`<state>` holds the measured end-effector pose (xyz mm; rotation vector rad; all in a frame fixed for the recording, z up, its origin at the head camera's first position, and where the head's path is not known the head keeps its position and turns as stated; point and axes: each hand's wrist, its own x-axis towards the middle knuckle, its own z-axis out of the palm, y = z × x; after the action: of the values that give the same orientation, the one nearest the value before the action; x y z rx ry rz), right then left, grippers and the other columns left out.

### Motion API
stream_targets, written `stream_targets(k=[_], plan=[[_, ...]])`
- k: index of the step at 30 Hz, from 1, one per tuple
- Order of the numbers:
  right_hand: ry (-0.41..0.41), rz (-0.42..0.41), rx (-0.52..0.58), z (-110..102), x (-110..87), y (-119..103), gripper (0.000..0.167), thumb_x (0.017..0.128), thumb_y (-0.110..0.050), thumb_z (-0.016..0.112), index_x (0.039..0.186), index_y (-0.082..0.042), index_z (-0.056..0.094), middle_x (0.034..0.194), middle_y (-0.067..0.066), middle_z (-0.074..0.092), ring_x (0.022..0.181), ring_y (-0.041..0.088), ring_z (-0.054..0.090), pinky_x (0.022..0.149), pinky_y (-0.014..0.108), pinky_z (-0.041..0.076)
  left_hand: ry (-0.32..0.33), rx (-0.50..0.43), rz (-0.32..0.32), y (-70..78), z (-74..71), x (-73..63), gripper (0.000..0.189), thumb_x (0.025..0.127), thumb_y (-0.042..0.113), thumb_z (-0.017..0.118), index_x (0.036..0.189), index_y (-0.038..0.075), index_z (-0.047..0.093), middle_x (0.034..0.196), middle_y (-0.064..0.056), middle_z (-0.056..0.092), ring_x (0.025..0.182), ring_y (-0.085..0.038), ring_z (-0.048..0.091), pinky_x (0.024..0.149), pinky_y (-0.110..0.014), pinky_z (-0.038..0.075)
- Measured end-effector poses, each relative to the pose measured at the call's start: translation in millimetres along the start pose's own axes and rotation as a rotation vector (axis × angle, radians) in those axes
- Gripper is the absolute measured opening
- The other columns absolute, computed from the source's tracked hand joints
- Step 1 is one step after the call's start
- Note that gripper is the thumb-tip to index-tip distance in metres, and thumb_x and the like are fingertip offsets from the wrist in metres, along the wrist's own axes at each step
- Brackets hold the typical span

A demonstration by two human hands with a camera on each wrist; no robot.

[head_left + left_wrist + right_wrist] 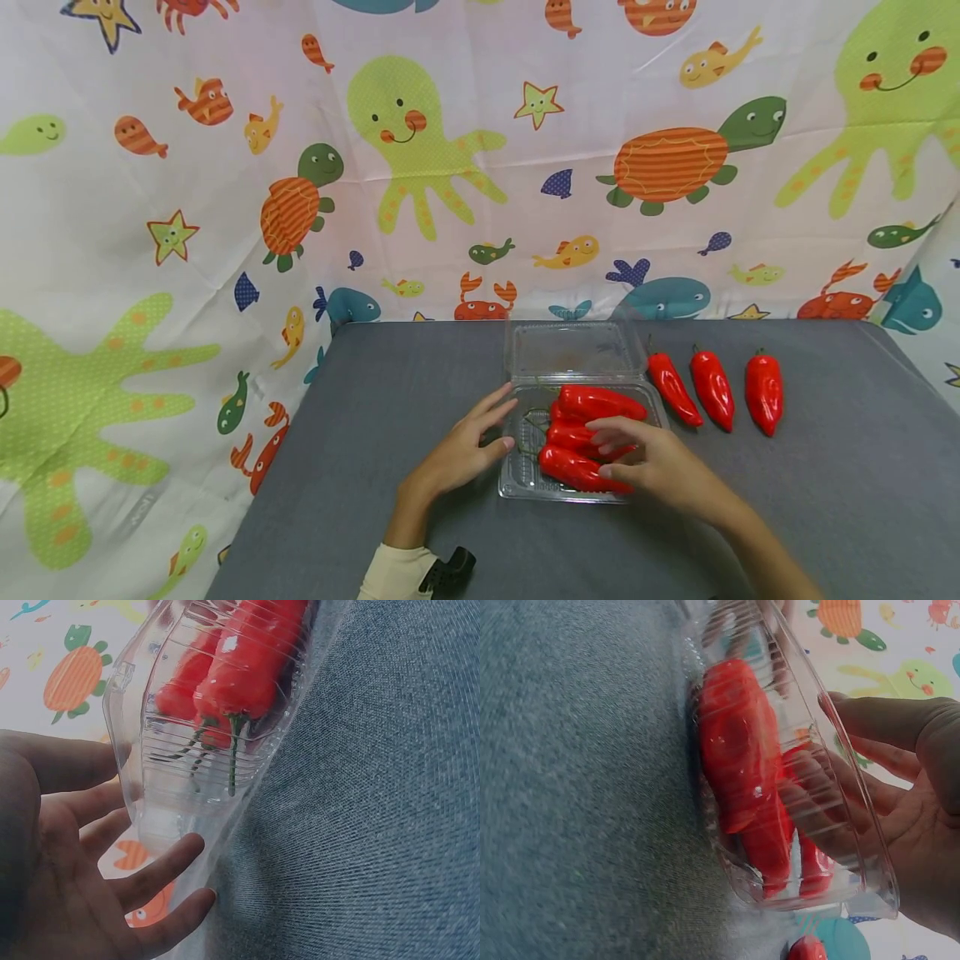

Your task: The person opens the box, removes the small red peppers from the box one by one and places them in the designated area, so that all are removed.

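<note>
A clear plastic clamshell box (pixel 525 483) stands with its lid (pixel 576 346) folded back. Several glossy red peppers (pixel 581 468) lie in it, their green stems toward the left. My left hand (pixel 459 454) is at the box's left side, fingers spread and fingertips right at the rim; the left wrist view shows them around the clear wall (pixel 135 772). My right hand (pixel 660 467) reaches over the right rim, thumb and fingers apart above the peppers. In the right wrist view its fingers (pixel 814 806) show through the clear wall, close to the red peppers (pixel 739 750).
Right of the box, three more red peppers lie in a row on the grey table: a slim one (pixel 673 390), a middle one (pixel 712 389) and a right one (pixel 764 393). A cloth printed with sea animals (pixel 450 275) hangs behind and to the left.
</note>
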<state>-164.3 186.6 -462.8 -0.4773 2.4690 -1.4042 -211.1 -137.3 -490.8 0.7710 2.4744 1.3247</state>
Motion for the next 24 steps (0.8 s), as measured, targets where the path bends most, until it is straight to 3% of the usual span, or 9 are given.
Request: stream_targets(k=[24], plan=[[-0.016, 0.002, -0.096, 10.4, 3.5, 3.9, 0.058, 0.086, -0.014, 0.088, 0.139, -0.008, 0.066, 0.126, 0.010, 0.073, 0.110, 0.029, 0.071, 0.088, 0.040, 0.063, -0.001, -0.008, 0.004, -1.0, 0.9, -0.2, 0.063, 0.106, 0.026, 0.060, 0.164, 0.009, 0.041, 0.177, 0.005, 0.022, 0.143, -0.035, 0.053, 0.118, -0.061, 0.041]])
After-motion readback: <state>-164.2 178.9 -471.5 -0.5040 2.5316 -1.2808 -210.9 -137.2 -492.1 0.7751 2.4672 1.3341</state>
